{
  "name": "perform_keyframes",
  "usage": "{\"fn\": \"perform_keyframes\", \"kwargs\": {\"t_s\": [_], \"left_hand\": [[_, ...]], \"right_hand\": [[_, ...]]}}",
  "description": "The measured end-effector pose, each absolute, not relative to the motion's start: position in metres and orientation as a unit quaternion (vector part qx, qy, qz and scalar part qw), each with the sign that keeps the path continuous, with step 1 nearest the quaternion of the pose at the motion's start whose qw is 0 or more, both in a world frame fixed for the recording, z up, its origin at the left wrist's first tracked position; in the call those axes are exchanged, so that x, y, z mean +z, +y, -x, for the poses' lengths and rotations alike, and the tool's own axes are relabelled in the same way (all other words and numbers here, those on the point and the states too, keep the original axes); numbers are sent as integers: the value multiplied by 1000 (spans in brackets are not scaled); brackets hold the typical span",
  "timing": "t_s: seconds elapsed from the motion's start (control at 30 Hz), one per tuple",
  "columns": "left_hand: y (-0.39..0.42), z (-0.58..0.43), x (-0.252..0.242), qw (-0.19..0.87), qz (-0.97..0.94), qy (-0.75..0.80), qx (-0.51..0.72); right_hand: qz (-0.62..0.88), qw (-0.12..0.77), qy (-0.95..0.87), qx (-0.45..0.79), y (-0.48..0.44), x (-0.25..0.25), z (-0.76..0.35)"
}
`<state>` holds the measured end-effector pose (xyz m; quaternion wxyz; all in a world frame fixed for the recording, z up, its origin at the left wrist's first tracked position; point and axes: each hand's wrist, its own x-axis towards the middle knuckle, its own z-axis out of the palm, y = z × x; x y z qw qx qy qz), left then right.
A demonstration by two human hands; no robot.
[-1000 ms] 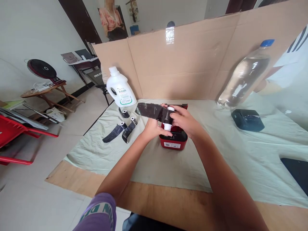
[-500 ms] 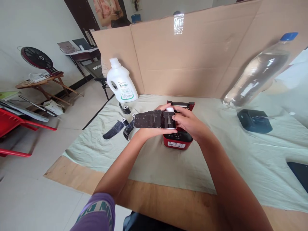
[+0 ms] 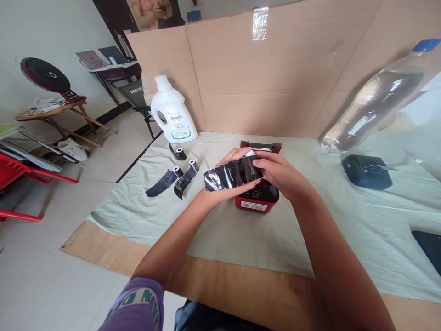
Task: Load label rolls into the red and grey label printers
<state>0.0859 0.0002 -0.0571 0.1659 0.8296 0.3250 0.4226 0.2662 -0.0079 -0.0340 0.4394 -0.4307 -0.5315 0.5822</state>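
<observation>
A roll of black film (image 3: 234, 174) with a white core is between my two hands, its loose glossy end stretching left. My left hand (image 3: 220, 195) holds it from beneath and behind, fingers along its far side and thumb along the near side. From the right, my right hand (image 3: 284, 174) grips the rolled end with thumb and fingers. Directly below is a red and black printer-like machine (image 3: 254, 205) with its lid (image 3: 262, 146) raised; my hands hide its inside. Several similar rolls with unwound tails, such as the nearer roll (image 3: 186, 179), lie on the cloth to the left.
A white detergent bottle (image 3: 174, 115) stands at the back left, before a cardboard screen (image 3: 258, 73). At right are a large clear water bottle (image 3: 375, 103), a black box-like device (image 3: 367, 171) and a dark flat object (image 3: 427, 248). A person is partly visible beyond the cardboard.
The film strip has tilted, its loose end shortening and catching more light. My hands have shifted slightly right in view. The whole view has moved a little.
</observation>
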Motion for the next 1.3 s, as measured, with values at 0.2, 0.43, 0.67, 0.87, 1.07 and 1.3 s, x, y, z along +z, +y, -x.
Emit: {"fn": "perform_keyframes", "kwargs": {"t_s": [0.2, 0.43, 0.67, 0.87, 1.07, 1.3], "left_hand": [[-2, -79, -47, 111, -864, 305, 385], [-5, -38, -75, -64, -886, 220, 402], [-30, 46, -126, -48, -920, 246, 301], [-41, 69, -113, 78, -865, 416, 268], [-52, 32, -113, 186, -872, 428, 146], [-72, 17, -97, 78, -879, 468, 53]], "right_hand": [[416, 402, -585, 568, -12, -28, -273], [391, 396, -663, 501, -24, -39, -235], [434, 396, -772, 242, -56, -102, -163], [422, 391, -761, 300, -56, -159, -141], [415, 403, -765, 284, -51, -182, -144], [439, 339, -797, 241, -52, -182, -149]]}}
